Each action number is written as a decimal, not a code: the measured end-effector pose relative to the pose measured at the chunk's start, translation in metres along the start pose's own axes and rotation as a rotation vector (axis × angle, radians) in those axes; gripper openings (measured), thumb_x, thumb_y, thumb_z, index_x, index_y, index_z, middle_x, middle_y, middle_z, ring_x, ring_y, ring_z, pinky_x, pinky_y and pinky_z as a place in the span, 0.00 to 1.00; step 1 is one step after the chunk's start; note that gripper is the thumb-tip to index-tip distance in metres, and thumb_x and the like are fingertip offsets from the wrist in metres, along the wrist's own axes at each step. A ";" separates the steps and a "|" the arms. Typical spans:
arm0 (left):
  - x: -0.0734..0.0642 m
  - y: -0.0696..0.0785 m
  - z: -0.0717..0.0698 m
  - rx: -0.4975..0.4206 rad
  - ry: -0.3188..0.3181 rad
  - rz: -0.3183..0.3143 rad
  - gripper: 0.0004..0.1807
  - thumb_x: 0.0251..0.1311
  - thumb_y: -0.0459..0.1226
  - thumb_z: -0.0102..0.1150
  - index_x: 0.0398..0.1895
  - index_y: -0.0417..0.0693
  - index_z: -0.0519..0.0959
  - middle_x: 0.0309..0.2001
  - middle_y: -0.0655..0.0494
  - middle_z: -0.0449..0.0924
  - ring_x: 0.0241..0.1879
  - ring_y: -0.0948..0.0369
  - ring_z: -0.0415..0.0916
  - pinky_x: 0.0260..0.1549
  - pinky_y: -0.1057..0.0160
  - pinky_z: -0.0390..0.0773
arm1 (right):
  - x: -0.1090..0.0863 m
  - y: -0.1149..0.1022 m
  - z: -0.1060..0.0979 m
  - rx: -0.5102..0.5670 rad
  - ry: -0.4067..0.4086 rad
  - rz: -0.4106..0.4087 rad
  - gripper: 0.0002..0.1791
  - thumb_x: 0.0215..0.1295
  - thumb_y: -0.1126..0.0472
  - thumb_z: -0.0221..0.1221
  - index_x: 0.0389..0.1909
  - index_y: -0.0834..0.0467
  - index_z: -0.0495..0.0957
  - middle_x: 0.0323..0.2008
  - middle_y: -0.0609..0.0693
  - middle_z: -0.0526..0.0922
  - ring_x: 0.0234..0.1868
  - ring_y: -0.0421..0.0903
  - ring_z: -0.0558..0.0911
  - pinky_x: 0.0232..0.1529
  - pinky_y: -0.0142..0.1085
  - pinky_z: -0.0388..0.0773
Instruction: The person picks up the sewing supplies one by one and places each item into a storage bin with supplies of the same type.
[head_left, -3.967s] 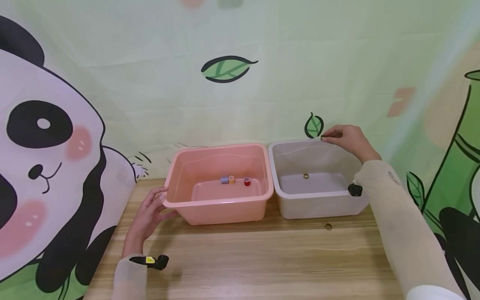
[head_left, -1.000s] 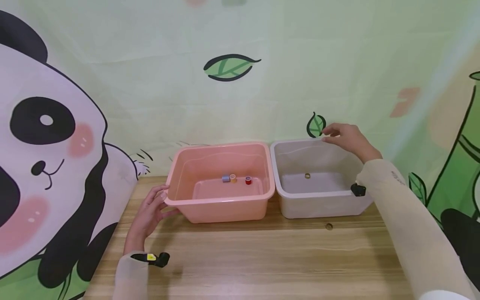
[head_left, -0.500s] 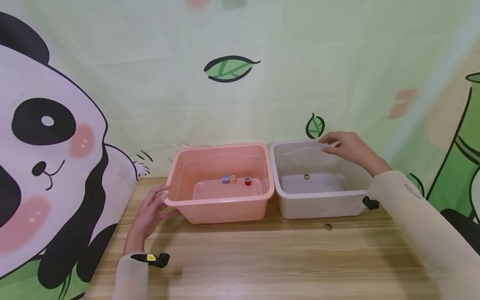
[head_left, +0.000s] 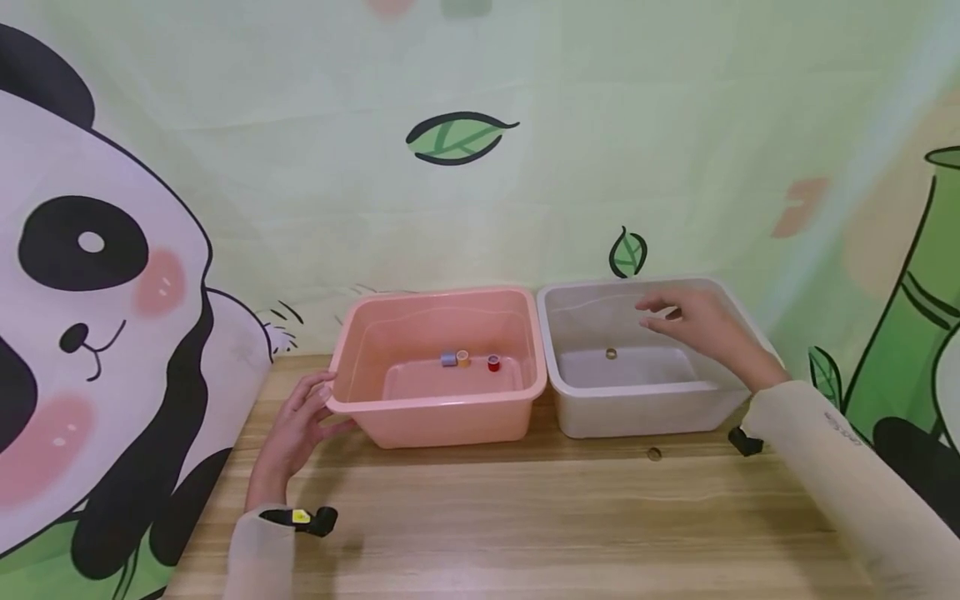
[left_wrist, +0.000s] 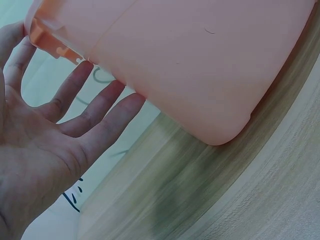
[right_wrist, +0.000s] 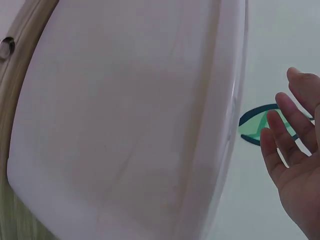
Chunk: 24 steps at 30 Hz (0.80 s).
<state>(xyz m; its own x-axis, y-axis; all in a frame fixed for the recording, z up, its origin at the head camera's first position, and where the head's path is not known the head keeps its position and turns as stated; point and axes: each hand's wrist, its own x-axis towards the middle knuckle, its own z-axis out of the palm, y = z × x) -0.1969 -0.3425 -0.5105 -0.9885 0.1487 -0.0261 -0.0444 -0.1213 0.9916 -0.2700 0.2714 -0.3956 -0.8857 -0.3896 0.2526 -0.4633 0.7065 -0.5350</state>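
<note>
My left hand (head_left: 294, 429) is at the left end of the pink basin (head_left: 435, 425), fingertips touching its rim and outer wall. In the left wrist view the fingers (left_wrist: 107, 120) are spread and mostly straight. Over the grey basin (head_left: 637, 417) hovers my right hand (head_left: 693, 321), fingers loosely bent and apart from the thumb, with nothing between them. The right wrist view shows that hand beside the grey basin's rim (right_wrist: 232, 100). A small brown ring (head_left: 611, 353) lies on the grey basin's floor.
Inside the pink basin are small blue (head_left: 448, 359), yellow (head_left: 462, 358) and red (head_left: 493, 362) cylinders, spool-like. Another small ring (head_left: 655, 454) lies on the wooden table (head_left: 480, 517) before the grey basin. A printed cloth (head_left: 300, 167) hangs close behind both basins.
Four seconds ago my right hand pinched a small dark thing at the grey basin's back rim; that thing is out of sight now. The hand has opened and moved nearer. My left hand stays put.
</note>
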 end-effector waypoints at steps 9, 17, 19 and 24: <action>0.000 -0.001 0.000 0.006 0.000 0.004 0.18 0.79 0.44 0.47 0.67 0.54 0.68 0.69 0.55 0.63 0.59 0.58 0.78 0.57 0.34 0.75 | -0.011 -0.014 0.001 0.005 0.039 -0.012 0.13 0.70 0.62 0.65 0.52 0.61 0.84 0.50 0.59 0.86 0.50 0.59 0.84 0.53 0.55 0.82; -0.001 -0.001 0.001 -0.001 -0.009 0.022 0.17 0.80 0.43 0.46 0.67 0.55 0.69 0.69 0.55 0.63 0.58 0.58 0.79 0.55 0.35 0.77 | -0.021 -0.015 0.003 -0.014 0.085 -0.040 0.12 0.70 0.62 0.64 0.50 0.63 0.83 0.49 0.60 0.86 0.49 0.60 0.84 0.53 0.57 0.80; -0.001 -0.002 0.002 -0.003 -0.012 0.024 0.17 0.80 0.43 0.46 0.67 0.55 0.69 0.68 0.56 0.65 0.57 0.59 0.79 0.55 0.35 0.77 | -0.025 -0.015 0.002 -0.018 0.093 -0.037 0.12 0.70 0.61 0.64 0.51 0.62 0.83 0.49 0.60 0.86 0.49 0.59 0.84 0.52 0.56 0.81; 0.000 -0.002 0.001 -0.002 -0.009 0.013 0.18 0.79 0.44 0.47 0.67 0.55 0.69 0.67 0.57 0.66 0.57 0.59 0.79 0.55 0.36 0.77 | -0.035 -0.019 -0.002 -0.015 0.100 -0.012 0.14 0.71 0.59 0.64 0.52 0.61 0.83 0.52 0.59 0.85 0.50 0.59 0.84 0.52 0.58 0.81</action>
<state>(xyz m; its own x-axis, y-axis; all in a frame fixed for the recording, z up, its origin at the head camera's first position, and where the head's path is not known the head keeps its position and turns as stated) -0.1965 -0.3413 -0.5123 -0.9876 0.1563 -0.0119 -0.0318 -0.1255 0.9916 -0.2303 0.2721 -0.3928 -0.8781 -0.3382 0.3385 -0.4741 0.7109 -0.5194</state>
